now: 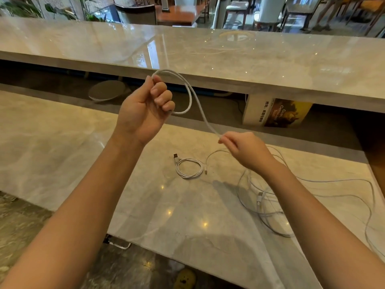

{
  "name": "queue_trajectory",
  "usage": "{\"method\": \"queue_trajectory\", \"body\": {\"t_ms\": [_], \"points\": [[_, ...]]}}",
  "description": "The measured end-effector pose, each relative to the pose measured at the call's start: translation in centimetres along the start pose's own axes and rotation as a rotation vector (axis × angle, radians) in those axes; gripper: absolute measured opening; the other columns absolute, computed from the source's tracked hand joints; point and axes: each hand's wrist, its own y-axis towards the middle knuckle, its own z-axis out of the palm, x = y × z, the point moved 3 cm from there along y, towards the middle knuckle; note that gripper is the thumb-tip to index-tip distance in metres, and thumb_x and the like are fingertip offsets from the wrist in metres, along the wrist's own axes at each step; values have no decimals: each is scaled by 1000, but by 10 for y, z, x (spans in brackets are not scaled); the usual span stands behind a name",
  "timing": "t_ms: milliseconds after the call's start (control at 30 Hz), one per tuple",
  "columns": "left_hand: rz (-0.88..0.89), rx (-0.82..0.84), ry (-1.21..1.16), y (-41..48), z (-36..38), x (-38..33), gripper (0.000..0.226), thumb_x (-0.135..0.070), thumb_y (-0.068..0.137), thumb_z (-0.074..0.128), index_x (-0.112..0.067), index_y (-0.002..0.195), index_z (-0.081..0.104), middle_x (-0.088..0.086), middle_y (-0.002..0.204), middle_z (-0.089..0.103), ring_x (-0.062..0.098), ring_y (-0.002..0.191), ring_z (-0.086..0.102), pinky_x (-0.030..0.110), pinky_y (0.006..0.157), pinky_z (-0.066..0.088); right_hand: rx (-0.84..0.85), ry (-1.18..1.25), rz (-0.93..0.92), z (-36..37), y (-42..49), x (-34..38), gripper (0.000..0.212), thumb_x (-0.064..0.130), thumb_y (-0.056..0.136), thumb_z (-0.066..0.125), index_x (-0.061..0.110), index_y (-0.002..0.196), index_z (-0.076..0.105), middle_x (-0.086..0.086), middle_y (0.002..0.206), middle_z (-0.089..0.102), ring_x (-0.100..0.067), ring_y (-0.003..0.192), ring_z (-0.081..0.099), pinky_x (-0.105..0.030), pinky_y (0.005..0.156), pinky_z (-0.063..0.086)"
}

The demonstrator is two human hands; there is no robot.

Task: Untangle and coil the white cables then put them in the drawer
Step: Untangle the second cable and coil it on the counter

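Head view showed a lower marble counter [62, 153] in front of the person and a higher marble ledge [208, 55] behind it. In the dark gap between them stood a box with a printed cover [277, 113] and a round white object [106, 90]. Chairs and a wooden table filled the background beyond the ledge. A small metal fitting [118, 244] hung under the near edge of the counter; what it belonged to could not be told. Both forearms reached in from below, and the right one covered part of the loose cables [270, 205] sprawled on the counter's right side.

The left hand [145, 107] was raised above the counter, its fingers curled round a white cable [190, 94], clenching it. From there the cable rose, bent into one open loop, crossed itself and ran down to the right hand [243, 149], which pinched it between thumb and fingertips. The held cable looked thick, smooth and doubled along the loop.

A second cable, the coiled cable [189, 167], lay flat on the counter between the hands, wound in a neat ring with its plug [176, 157] sticking out. The loose cables were thin and overlapping, with a white connector [260, 199] among them.
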Motion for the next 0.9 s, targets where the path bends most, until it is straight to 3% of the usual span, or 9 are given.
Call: {"method": "queue_trajectory", "body": {"t_ms": [100, 200, 267, 333, 467, 567, 667, 767, 900], "points": [[206, -65, 455, 0, 4, 8, 21, -20, 102, 28, -15, 90, 44, -6, 62, 51, 10, 58, 52, 25, 64, 47, -3, -335, -246, -6, -4, 42, 32, 37, 99, 34, 20, 100, 60, 0, 84, 66, -23, 76, 62, -33, 64, 49], [213, -3, 956, -4, 6, 22, 11, -18, 101, 31, -15, 100, 42, -2, 70, 56, 12, 67, 59, 24, 73, 50, -103, -395, -455, -20, -9, 75, 29, 32, 99, 37, 17, 103, 62, 0, 87, 66, -21, 75, 63, -32, 60, 49], [141, 45, 1176, -8, 8, 32, 8, -16, 100, 35, -15, 99, 43, -4, 69, 56, 6, 62, 58, 19, 65, 49, -227, -343, -571, -35, -10, 88, 23, 27, 95, 46, 15, 95, 65, 0, 78, 67, -19, 64, 63, -27, 51, 46], [32, 55, 1244, -12, 8, 38, 11, -20, 100, 38, -15, 99, 47, -5, 65, 56, 5, 54, 54, 19, 55, 46, -319, -288, -604, -51, -8, 90, 20, 29, 90, 54, 13, 91, 66, 0, 72, 67, -16, 57, 61, -22, 48, 39], [-204, 81, 1068, -15, 6, 37, 24, -25, 101, 32, -10, 93, 48, -4, 59, 47, 8, 45, 38, 19, 44, 33, -238, -245, -487, -71, 1, 84, 47, 49, 80, 43, 11, 99, 62, 3, 76, 60, -12, 62, 50, -27, 55, 43], [-356, 198, 896, -18, 3, 35, 30, -28, 101, 29, -12, 87, 50, -4, 58, 40, 7, 44, 30, 20, 44, 24, -163, -267, -409, -74, 10, 61, 36, 44, 88, 45, 14, 98, 63, 6, 76, 55, -12, 66, 50, -26, 61, 39], [-506, 311, 641, -23, 0, 37, 38, -43, 93, 32, -12, 86, 53, -4, 58, 38, 5, 42, 25, 22, 44, 18, -50, -181, -297, -66, 15, 39, 29, 36, 94, 43, 14, 98, 63, 3, 72, 58, -11, 62, 52, -23, 57, 38], [-579, 333, 459, -23, 2, 43, 31, -34, 95, 34, -13, 83, 55, -8, 55, 40, 2, 41, 21, 15, 39, 20, 52, -59, -221, -50, 15, 30, 35, 40, 96, 36, 14, 92, 60, 7, 66, 53, -8, 58, 50, -23, 56, 38], [-597, 214, 335, -20, -2, 46, 28, -31, 95, 36, -14, 79, 52, -9, 53, 39, 5, 42, 16, 14, 38, 19, 25, -490, -180, -41, 9, 19, 43, 43, 99, 24, 14, 84, 52, 1, 74, 47, -18, 74, 44, -33, 67, 36]]}}
